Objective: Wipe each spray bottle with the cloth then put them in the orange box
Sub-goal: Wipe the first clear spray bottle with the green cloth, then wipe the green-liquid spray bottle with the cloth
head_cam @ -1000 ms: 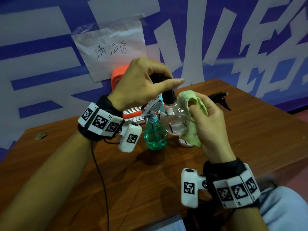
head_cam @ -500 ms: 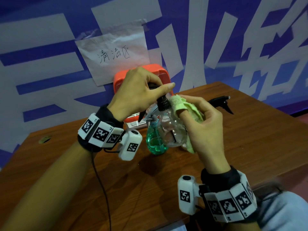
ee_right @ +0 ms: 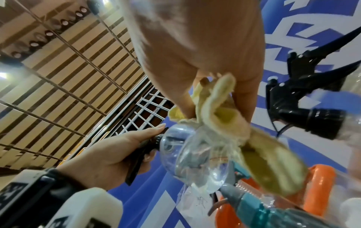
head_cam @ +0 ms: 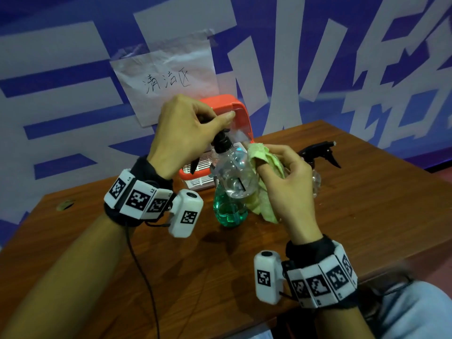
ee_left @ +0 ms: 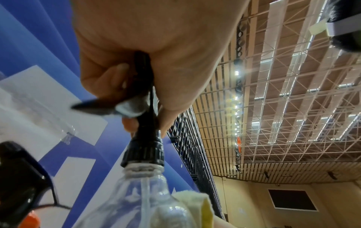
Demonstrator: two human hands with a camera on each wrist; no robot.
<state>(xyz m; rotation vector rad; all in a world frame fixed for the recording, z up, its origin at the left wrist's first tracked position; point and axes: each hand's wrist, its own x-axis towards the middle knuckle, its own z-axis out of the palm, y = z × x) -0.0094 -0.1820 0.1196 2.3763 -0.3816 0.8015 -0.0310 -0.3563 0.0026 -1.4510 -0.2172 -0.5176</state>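
My left hand [head_cam: 210,126] grips the black trigger head of a clear spray bottle [head_cam: 232,177] and holds it upright in the air over the table. The right hand [head_cam: 274,165] pinches a yellow-green cloth [head_cam: 259,150] and presses it against the bottle's right shoulder, just below the neck. In the left wrist view the fingers [ee_left: 109,77] curl round the black head above the clear neck [ee_left: 140,192]. In the right wrist view the cloth [ee_right: 224,108] lies over the clear bottle [ee_right: 195,154]. The orange box [head_cam: 234,111] stands behind, against the wall.
A teal-green spray bottle [head_cam: 228,211] stands on the wooden table [head_cam: 367,204] right under the held one. Another clear bottle with a black trigger head [head_cam: 318,152] stands behind my right hand. A paper note [head_cam: 166,79] is taped to the blue-and-white wall.
The right hand has slid the cloth up the clear bottle's side, from its belly to the shoulder near the neck. The left hand keeps its hold on the trigger head.
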